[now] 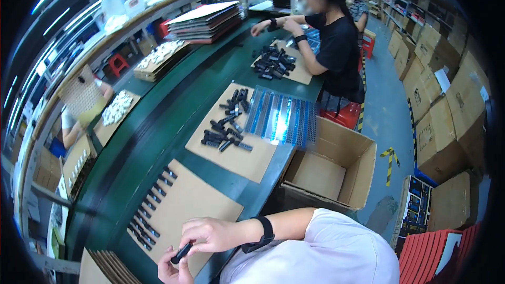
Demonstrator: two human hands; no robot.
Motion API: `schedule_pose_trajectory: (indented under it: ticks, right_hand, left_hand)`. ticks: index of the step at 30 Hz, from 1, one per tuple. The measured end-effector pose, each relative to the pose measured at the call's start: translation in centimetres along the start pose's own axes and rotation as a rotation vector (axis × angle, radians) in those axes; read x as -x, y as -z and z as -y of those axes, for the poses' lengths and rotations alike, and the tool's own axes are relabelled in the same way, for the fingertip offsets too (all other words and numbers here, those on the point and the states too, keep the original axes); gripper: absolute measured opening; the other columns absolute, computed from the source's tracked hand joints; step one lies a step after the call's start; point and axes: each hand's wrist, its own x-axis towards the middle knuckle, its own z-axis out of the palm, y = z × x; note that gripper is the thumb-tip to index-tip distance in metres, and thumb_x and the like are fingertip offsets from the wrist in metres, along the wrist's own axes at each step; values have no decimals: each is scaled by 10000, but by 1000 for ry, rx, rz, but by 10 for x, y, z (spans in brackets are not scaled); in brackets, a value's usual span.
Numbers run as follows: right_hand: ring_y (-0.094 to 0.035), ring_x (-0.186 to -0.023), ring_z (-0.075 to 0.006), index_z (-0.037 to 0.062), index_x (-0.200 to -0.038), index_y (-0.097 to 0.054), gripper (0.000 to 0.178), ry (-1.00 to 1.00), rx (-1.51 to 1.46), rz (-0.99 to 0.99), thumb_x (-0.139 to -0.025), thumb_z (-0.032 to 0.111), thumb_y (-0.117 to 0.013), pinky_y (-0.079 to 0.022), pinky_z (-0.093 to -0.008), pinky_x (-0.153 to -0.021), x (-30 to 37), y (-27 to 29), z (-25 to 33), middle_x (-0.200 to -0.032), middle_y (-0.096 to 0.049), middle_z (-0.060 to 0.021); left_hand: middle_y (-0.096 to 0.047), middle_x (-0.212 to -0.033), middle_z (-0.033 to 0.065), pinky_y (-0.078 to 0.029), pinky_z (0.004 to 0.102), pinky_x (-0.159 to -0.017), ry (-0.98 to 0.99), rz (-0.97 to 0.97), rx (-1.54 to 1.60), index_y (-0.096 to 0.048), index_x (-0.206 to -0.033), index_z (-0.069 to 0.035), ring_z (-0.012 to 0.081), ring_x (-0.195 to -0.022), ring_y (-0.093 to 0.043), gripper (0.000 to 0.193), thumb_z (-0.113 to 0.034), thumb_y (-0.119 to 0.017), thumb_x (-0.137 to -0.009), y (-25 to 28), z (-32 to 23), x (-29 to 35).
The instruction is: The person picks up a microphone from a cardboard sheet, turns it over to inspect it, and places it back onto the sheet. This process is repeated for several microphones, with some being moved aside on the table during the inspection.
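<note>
A small black elongated plastic piece (pixel 181 252) is pinched between my two hands, low in the picture. My right hand (pixel 208 234) comes in from the right, wearing a black wristband (pixel 263 231), its fingertips closed on the piece's upper end. My left hand (pixel 173 271) holds the same piece from below with thumb and fingers; part of it is cut off by the lower edge. Beside my hands lies a cardboard sheet (pixel 202 194) with a row of similar black pieces (pixel 150 205) along its left side.
Farther up, another cardboard sheet (pixel 252 160) carries a loose pile of black pieces (pixel 226 131) and blue-clear plastic sheets (pixel 281 118). A carton (pixel 360 173) stands open at the table's right. A co-worker in black (pixel 339 42) works beyond. The green belt (pixel 118 163) runs alongside.
</note>
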Motion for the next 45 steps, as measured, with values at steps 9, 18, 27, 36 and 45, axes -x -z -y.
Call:
schedule_pose_trajectory:
  ticks: [9, 18, 27, 36, 45]
  right_hand:
    - [-636, -853, -256, 1, -1012, -678, 239, -120, 73, -28, -787, 16, -758, -510, -338, -779, 19, -15, 39, -937, -674, -124]
    - [-628, -824, -237, 5, -1017, -665, 277, -55, 82, 35, -765, 2, -778, -493, -330, -743, 8, -34, 33, -915, -669, -110]
    - [-617, -890, -226, -10, -1084, -621, 350, -187, -34, 53, -773, -1, -779, -492, -323, -791, -20, -32, -14, -1001, -645, -130]
    - [-622, -932, -239, -19, -1079, -605, 321, -173, -15, 73, -785, -54, -728, -506, -329, -828, -40, -31, -43, -1039, -636, -141]
    - [-652, -867, -235, 4, -1052, -622, 289, -328, 156, 225, -788, -93, -692, -534, -318, -740, -70, -39, -51, -984, -649, -127]
  left_hand:
    - [-685, -923, 121, -460, 496, -997, -103, -2, -99, -671, -982, -5, 274, -905, -659, 295, -36, -797, -717, 4, -39, 19]
    - [-686, -881, 80, -454, 485, -990, -194, 70, -43, -678, -971, -25, 240, -828, -655, 274, -4, -782, -719, 27, -32, 17]
    - [-680, -884, 76, -439, 498, -1002, -156, 76, -30, -669, -974, -31, 230, -796, -643, 278, 15, -763, -716, 30, 4, -23]
    - [-662, -931, 90, -407, 492, -1023, -94, 103, -77, -637, -966, -38, 245, -896, -636, 256, -8, -735, -732, 26, 30, -46]
    - [-640, -1047, 103, -447, 420, -897, 26, 127, -375, -640, -982, -45, 295, -976, -609, 278, -87, -768, -739, 34, 49, -46]
